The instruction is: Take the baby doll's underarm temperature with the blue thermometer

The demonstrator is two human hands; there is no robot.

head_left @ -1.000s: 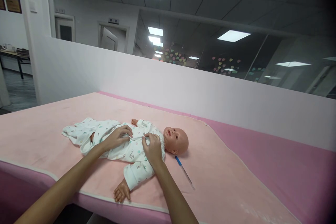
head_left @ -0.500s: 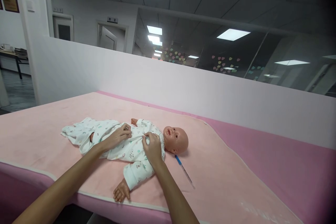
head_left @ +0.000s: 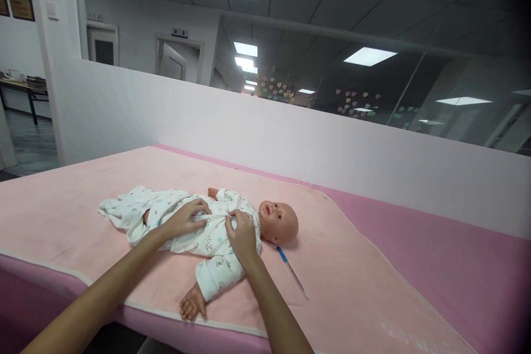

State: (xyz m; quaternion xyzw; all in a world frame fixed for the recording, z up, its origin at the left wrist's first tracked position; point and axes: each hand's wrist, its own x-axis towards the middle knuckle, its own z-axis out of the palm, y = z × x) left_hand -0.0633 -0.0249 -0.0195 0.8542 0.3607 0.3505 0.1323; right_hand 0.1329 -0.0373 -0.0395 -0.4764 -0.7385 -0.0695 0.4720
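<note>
A baby doll (head_left: 279, 222) lies on its back on a pale pink mat (head_left: 352, 282), head to the right. It wears a white printed romper (head_left: 207, 240). My left hand (head_left: 186, 218) rests on the doll's belly with its fingers curled, pinching the romper's front edge. My right hand (head_left: 241, 234) sits on the chest just below the neck, fingers closed on the same edge of cloth. The two hands are a short way apart along the front opening. One doll arm reaches toward me with a bare hand (head_left: 192, 304).
A thin stick with a blue tip (head_left: 291, 272) lies on the mat right of the doll's head. The mat covers a darker pink padded table (head_left: 477, 271). A white partition wall (head_left: 332, 149) runs behind it. The near table edge is at the bottom left.
Both hands stay on the romper's front. My left hand's fingers shifted slightly along the cloth; the doll has not moved.
</note>
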